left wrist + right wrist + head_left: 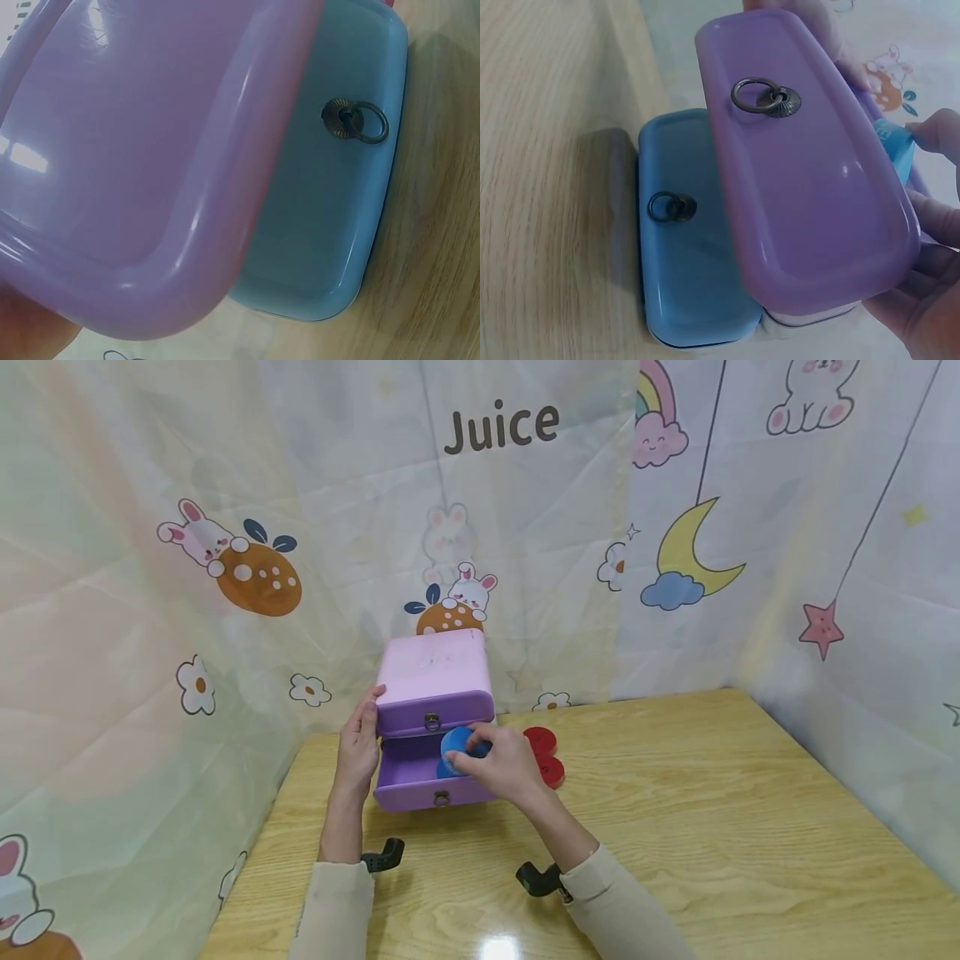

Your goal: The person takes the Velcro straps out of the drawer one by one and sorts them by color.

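A small drawer cabinet [435,662] with a pink top stands on the table. One purple drawer [405,799] is pulled out under a closed purple drawer [401,718]. My right hand [504,762] pinches a blue disc [455,742] between thumb and forefinger, over the right part of the pulled-out drawer. More blue shows below the disc, partly hidden by my fingers. In the right wrist view, the blue disc [897,148] shows pale lettering behind the purple drawer front [817,180]. Against the cabinet's left side, my left hand [358,747] rests with its fingers near the upper front corner.
Red round pieces [552,770] lie right of the cabinet, partly behind my right hand. Below the purple drawer is a closed blue drawer [697,262] with a ring pull [673,206]. A patterned cloth [360,527] hangs behind the wooden table [712,827].
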Available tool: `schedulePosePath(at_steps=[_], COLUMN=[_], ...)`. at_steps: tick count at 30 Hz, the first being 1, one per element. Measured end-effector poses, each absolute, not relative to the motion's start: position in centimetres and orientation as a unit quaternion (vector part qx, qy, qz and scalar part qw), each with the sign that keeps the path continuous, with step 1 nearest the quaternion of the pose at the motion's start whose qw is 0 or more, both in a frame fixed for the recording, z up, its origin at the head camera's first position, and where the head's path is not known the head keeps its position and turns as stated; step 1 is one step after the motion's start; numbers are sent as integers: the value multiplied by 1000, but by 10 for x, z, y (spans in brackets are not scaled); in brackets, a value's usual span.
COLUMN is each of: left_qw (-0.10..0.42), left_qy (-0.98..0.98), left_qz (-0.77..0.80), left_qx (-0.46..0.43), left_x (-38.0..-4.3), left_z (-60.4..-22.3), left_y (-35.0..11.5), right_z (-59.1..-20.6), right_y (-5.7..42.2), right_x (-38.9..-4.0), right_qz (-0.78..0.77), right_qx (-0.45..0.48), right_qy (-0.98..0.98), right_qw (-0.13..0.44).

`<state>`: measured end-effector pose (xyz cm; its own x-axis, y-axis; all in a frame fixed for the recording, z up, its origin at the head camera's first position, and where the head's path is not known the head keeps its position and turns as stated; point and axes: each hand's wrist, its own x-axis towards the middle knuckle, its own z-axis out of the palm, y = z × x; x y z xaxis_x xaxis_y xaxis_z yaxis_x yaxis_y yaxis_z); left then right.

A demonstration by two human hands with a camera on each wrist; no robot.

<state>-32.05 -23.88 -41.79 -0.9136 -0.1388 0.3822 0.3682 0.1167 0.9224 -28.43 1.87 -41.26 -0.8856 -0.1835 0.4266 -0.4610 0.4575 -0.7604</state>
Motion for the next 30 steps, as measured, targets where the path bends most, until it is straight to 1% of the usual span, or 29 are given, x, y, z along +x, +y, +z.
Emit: schedulePosePath(at_steps=[9,13,18,22,30], left_qw=[187,183,182,190,196], left_qy=[-726,-725,-725,-730,-731], left_qz=[-657,-660,-660,-652,-648], left_qx=[-73,-70,-75,-77,-79], left_x=[-323,-323,-322,-322,-321], left_z=[-419,-419,-420,-421,-420], left_y=[-239,-240,-239,-239,-239], right_z=[-405,-402,-396,-391,-384], right_y=[29,34,42,51,67], right_x=[-285,-286,-284,-283,-286], right_qz=[500,494,488,496,523], right_qx=[194,194,203,201,215], right_qy=[-831,-836,-842,-841,-822], right_qw=[148,140,112,84,67])
